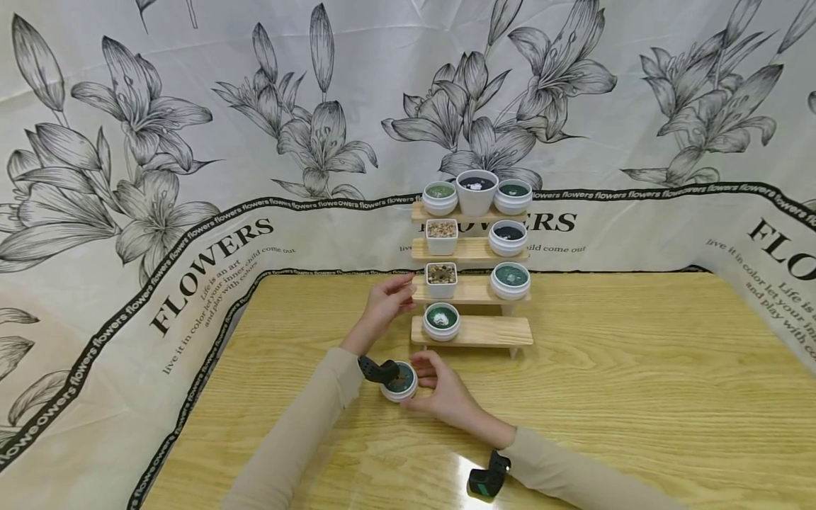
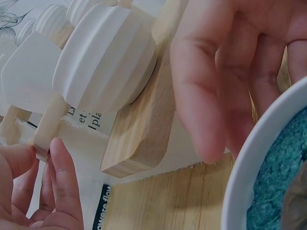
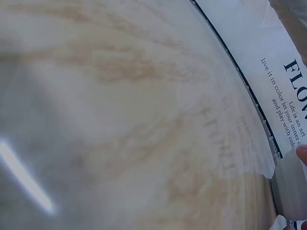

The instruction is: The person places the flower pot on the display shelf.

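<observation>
A tiered wooden display stand [image 1: 487, 330] holds small white pots at the back of the table. My left hand [image 1: 384, 304] pinches the end of one of its boards between thumb and finger; in the left wrist view this hand [image 2: 48, 191] shows at lower left. Below the stand is a round white pot [image 1: 399, 398] with teal filling and something brown on top, partly covered by the left wrist camera. My right hand [image 1: 446, 393] curves beside this pot, its fingers spread. In the left wrist view, a gap shows between its index finger [image 2: 204, 110] and the pot's rim [image 2: 240, 177].
On the lowest board stands a round green-filled pot [image 1: 441, 322]. Square pots with pebbles [image 1: 442, 282] and several round pots [image 1: 510, 283] fill higher boards, with a taller pot [image 1: 477, 202] on top. A flower-printed cloth [image 1: 344, 241] hangs behind the table [image 1: 605, 382].
</observation>
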The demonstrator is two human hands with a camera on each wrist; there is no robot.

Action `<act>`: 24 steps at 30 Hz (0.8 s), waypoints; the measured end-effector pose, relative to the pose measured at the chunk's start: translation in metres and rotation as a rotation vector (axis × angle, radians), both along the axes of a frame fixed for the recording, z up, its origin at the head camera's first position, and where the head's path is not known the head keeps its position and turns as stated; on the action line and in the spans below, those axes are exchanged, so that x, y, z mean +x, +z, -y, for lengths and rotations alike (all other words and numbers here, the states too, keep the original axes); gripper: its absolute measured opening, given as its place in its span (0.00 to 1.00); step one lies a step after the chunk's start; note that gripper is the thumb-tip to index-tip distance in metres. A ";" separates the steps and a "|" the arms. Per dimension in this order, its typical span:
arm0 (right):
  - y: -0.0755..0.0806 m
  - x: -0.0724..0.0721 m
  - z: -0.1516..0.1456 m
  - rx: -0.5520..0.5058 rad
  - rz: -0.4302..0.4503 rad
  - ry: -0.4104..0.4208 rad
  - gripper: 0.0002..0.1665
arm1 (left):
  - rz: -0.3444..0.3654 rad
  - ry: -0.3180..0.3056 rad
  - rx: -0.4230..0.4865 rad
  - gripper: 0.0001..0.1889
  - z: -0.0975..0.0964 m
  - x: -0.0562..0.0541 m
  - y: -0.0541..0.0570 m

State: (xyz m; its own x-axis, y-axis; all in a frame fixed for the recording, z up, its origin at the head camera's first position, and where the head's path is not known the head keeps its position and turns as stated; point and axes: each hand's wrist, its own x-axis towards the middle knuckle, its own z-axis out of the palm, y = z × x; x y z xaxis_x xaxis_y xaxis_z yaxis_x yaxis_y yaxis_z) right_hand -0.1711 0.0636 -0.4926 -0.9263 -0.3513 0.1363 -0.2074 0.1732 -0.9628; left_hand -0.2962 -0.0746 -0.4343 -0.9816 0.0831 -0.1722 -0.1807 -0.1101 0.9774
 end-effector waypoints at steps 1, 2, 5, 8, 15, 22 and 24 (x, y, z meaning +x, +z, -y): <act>-0.001 0.000 0.001 -0.004 -0.001 0.003 0.44 | 0.000 0.001 0.000 0.19 0.000 0.000 0.000; -0.001 0.000 0.001 -0.010 -0.005 0.006 0.44 | -0.001 0.001 0.000 0.19 0.000 0.000 0.000; -0.003 -0.001 0.004 -0.019 -0.017 0.016 0.43 | 0.000 0.002 0.000 0.19 0.000 0.001 0.000; -0.002 -0.001 0.006 -0.012 -0.020 0.013 0.43 | 0.003 0.003 -0.002 0.19 0.000 0.001 0.000; 0.000 -0.001 0.010 0.030 -0.031 -0.003 0.44 | -0.003 0.005 0.006 0.19 0.000 0.001 0.000; 0.001 0.001 0.010 0.039 -0.038 -0.010 0.42 | -0.004 0.009 0.005 0.19 -0.001 0.002 0.001; 0.001 0.001 0.011 0.046 -0.035 -0.017 0.41 | -0.003 0.008 0.002 0.19 -0.001 0.002 0.001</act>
